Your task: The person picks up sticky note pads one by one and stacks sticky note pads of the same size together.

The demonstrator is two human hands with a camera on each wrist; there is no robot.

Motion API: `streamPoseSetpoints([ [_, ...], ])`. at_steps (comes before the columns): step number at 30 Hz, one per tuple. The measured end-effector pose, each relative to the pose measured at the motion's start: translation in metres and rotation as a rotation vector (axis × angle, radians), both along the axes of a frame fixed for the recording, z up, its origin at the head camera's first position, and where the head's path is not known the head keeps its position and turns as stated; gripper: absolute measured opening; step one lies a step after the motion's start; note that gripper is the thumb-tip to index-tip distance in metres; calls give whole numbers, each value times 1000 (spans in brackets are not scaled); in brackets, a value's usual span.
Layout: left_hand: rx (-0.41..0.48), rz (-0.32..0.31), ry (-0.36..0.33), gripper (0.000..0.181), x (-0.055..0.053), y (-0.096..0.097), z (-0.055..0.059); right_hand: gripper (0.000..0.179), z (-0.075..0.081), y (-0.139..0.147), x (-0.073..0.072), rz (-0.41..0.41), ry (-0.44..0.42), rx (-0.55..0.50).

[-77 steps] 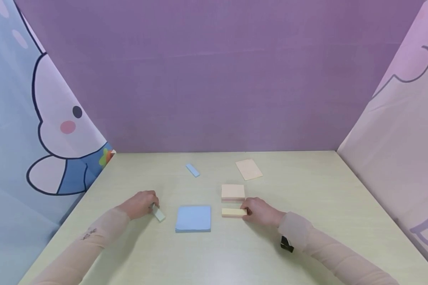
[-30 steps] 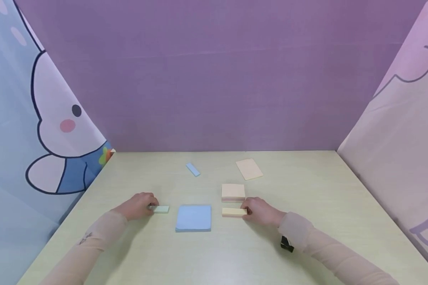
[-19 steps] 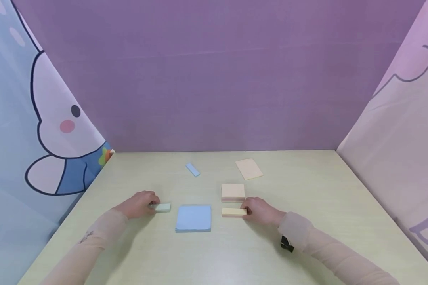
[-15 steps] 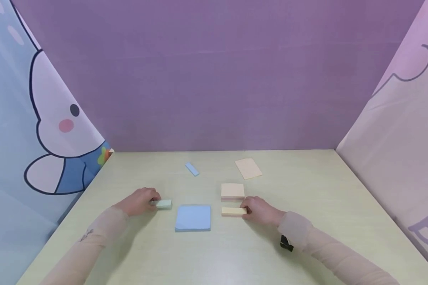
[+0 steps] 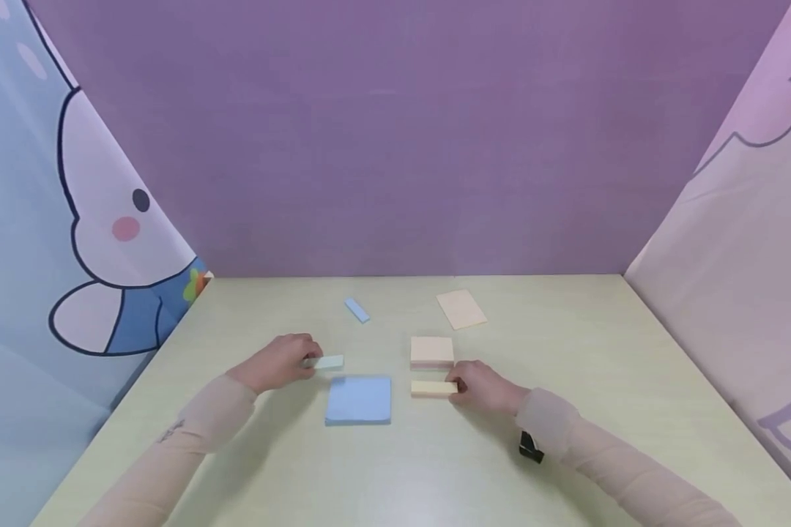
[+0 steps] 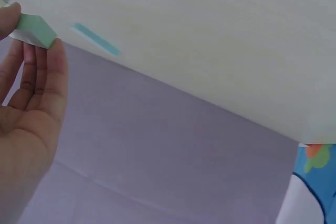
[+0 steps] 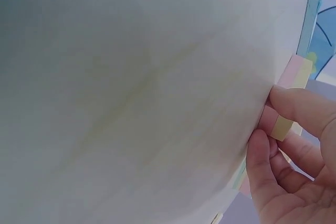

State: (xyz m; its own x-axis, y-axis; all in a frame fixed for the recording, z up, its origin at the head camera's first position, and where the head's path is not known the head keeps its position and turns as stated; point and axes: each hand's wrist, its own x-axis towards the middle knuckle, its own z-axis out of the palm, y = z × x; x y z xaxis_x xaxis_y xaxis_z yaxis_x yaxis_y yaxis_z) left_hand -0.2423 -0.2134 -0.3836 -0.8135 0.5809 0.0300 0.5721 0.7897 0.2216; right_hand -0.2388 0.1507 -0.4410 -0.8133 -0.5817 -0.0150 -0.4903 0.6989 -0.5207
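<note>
In the head view, my left hand (image 5: 280, 361) pinches one end of a narrow pale green sticky note pad (image 5: 328, 362), raised beyond the left back corner of a square blue sticky note pad (image 5: 359, 401). The left wrist view shows the green pad (image 6: 37, 29) between thumb and fingertips. My right hand (image 5: 488, 386) pinches the right end of a narrow stack of sticky note pads (image 5: 431, 389), yellow on top. That stack lies on the table, and its pink layer (image 7: 269, 119) shows beside the yellow in the right wrist view.
Just behind the yellow-topped stack sits a thicker peach sticky note stack (image 5: 431, 353). Farther back on the table (image 5: 534, 322) lie a slim blue strip (image 5: 357, 310) and a flat peach sheet (image 5: 461, 309). A purple cloth (image 5: 409, 146) hangs behind the table.
The green pad has swung from slanted to nearly level, and my left hand has carried it right and farther back, towards the blue pad's far edge. My right hand keeps its hold in place.
</note>
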Motion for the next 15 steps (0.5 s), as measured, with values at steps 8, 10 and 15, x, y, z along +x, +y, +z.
streamPoseSetpoints([
  [8,6,-16,8,17,6,26,7,17,-2,-1,-2,7,-14,-2],
  [10,10,-24,12,17,6,33,8,17,-3,-1,-2,3,-15,-5],
  [15,14,-47,1,15,5,47,10,16,-1,0,-4,-4,-25,-9],
])
